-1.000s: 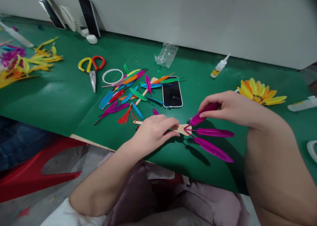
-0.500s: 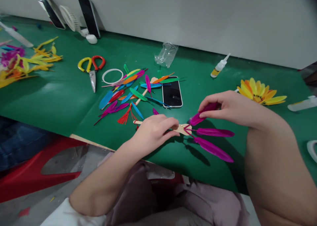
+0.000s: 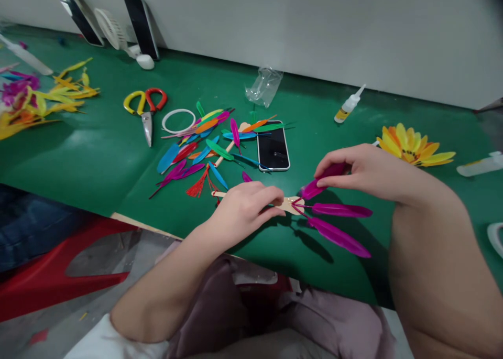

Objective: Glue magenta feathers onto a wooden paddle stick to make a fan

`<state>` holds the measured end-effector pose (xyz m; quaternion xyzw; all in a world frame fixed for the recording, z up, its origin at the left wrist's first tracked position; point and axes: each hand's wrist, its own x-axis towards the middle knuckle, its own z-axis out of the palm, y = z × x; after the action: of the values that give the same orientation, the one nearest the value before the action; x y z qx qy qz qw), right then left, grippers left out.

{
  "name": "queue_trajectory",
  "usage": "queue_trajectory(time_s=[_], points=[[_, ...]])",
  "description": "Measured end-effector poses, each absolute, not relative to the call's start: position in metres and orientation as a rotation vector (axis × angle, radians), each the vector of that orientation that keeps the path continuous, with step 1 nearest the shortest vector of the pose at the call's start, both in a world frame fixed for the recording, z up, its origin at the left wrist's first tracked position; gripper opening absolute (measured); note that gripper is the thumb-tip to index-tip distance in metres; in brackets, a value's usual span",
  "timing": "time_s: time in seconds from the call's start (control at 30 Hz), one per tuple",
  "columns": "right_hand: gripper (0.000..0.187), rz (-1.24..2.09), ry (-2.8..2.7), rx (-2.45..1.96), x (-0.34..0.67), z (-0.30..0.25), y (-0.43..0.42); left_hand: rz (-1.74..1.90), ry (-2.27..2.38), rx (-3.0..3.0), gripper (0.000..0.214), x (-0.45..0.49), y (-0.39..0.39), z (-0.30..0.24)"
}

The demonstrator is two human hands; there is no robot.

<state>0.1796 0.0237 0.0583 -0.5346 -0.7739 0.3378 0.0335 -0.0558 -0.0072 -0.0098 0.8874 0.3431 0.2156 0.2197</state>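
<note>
My left hand is closed around a flat wooden stick, whose wide end points right and has a shiny patch on it. The stick's narrow end, with a red tassel by it, shows left of that hand. Between the thumb and fingers of my right hand is a magenta feather, its quill tip at the stick's wide end. Two more magenta feathers, a middle one and a lower one, fan out to the right from the same spot.
Several coloured feathers lie behind my left hand, beside a phone. Scissors, a white ring and a plastic bag lie farther back. A glue bottle and a yellow feather flower are right.
</note>
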Motion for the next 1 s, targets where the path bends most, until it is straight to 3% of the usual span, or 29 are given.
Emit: queue_trajectory(time_s=[0.57, 0.8, 1.0], points=[[0.034, 1.007, -2.337, -1.694, 0.182, 0.058, 0.025, 0.59, 0.941, 2.443, 0.02, -0.057, -0.007, -0.01], [0.034, 0.459, -2.196, -1.767, 0.185, 0.058, 0.022, 0.577, 0.966, 2.428, 0.017, -0.055, -0.005, -0.011], [0.023, 0.01, -2.048, -1.768, 0.183, 0.079, 0.001, 0.607, 1.017, 2.372, 0.009, -0.056, -0.002, -0.016]])
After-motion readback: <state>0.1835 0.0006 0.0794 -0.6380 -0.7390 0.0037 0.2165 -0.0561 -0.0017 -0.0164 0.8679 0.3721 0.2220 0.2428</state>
